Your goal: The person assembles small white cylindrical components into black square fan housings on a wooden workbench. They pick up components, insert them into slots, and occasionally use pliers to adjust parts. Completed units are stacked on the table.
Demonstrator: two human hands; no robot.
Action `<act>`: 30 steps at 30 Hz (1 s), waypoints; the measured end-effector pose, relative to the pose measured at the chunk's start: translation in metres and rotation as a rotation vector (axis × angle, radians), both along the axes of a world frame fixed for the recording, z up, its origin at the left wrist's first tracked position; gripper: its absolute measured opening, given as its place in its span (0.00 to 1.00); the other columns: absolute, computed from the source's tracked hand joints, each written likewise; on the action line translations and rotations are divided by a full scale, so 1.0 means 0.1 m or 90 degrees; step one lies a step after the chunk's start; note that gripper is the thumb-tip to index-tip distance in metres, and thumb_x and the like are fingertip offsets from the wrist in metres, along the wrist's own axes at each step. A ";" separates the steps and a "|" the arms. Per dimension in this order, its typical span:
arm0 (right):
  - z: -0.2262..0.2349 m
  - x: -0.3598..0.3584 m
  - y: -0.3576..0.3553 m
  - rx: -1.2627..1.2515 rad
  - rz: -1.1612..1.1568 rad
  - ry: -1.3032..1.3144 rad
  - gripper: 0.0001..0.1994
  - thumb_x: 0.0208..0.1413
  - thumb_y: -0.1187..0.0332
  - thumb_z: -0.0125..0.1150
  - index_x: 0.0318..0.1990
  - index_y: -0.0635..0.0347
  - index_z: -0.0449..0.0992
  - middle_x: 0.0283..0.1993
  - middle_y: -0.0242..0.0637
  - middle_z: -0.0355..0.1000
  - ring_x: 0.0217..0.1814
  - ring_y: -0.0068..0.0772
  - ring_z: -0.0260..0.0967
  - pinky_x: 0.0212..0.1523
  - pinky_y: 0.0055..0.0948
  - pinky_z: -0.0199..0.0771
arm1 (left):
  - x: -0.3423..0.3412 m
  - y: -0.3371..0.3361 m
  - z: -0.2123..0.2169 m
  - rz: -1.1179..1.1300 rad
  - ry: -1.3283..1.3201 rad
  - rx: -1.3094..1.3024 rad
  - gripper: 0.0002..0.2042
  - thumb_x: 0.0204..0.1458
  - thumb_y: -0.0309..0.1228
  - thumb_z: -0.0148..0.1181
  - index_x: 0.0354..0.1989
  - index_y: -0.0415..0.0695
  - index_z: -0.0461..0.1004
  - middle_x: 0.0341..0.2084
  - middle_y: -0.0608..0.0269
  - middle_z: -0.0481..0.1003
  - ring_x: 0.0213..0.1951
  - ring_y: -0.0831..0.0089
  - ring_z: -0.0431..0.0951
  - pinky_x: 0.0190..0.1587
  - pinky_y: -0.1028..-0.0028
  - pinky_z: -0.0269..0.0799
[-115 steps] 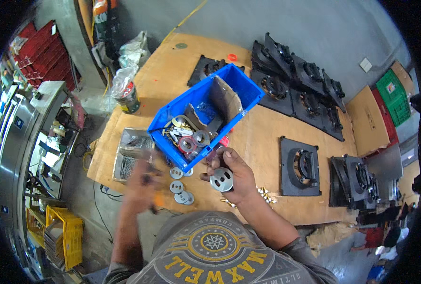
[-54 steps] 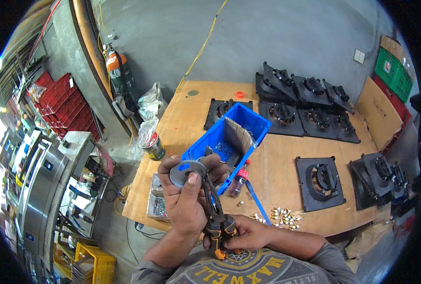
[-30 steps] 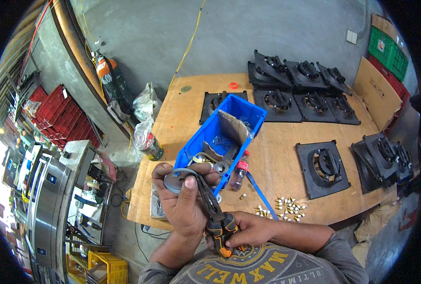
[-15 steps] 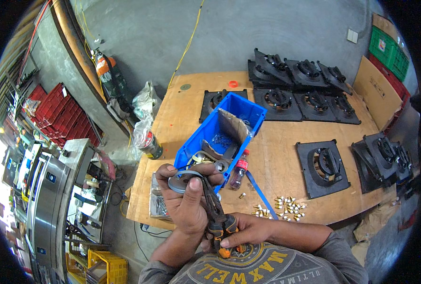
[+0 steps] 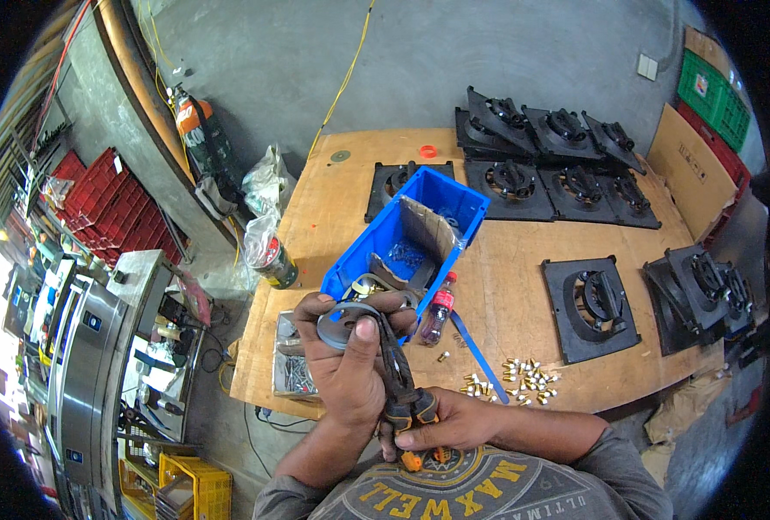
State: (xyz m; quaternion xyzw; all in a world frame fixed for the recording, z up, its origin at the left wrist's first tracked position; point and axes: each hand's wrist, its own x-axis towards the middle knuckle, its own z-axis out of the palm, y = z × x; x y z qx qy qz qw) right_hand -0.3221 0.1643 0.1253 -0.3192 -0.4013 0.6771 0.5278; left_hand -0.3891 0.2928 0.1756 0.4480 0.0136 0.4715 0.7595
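Grey disc (image 5: 333,328) is pinched between thumb and fingers of your left hand (image 5: 348,374), before the blue bin (image 5: 359,256); next, your right hand (image 5: 451,421) grips the pliers (image 5: 397,374) by their handles, jaws near the disc; farther right lie brass fittings (image 5: 511,378).

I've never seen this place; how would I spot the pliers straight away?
Start at the big wooden table and come to its near edge, by the grey shirt. There the right hand grips the pliers, whose dark jaws point up beside the round disc in the left hand. Their black and orange handles set them apart from the grey disc.
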 end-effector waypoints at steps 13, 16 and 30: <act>0.13 -0.08 -0.02 -0.069 -0.061 -0.090 0.12 0.61 0.61 0.60 0.38 0.62 0.73 0.35 0.32 0.75 0.40 0.24 0.72 0.42 0.25 0.71 | 0.00 -0.03 0.03 -0.004 -0.008 0.068 0.17 0.60 0.25 0.54 0.51 0.50 0.53 0.37 0.43 0.77 0.34 0.61 0.80 0.40 0.64 0.77; 0.08 -0.13 -0.02 -0.039 -0.108 -0.068 0.14 0.60 0.57 0.62 0.37 0.60 0.73 0.30 0.28 0.73 0.31 0.19 0.68 0.32 0.24 0.70 | 0.03 -0.04 0.05 -0.028 -0.019 0.057 0.17 0.60 0.25 0.54 0.52 0.50 0.53 0.37 0.43 0.77 0.34 0.60 0.79 0.40 0.62 0.77; 0.09 0.12 -0.03 -0.033 0.009 -0.013 0.17 0.63 0.63 0.57 0.54 0.65 0.68 0.50 0.39 0.72 0.52 0.29 0.69 0.53 0.30 0.68 | 0.09 0.03 0.00 0.027 -0.028 -0.075 0.16 0.62 0.30 0.52 0.56 0.53 0.59 0.45 0.51 0.75 0.40 0.61 0.80 0.41 0.63 0.80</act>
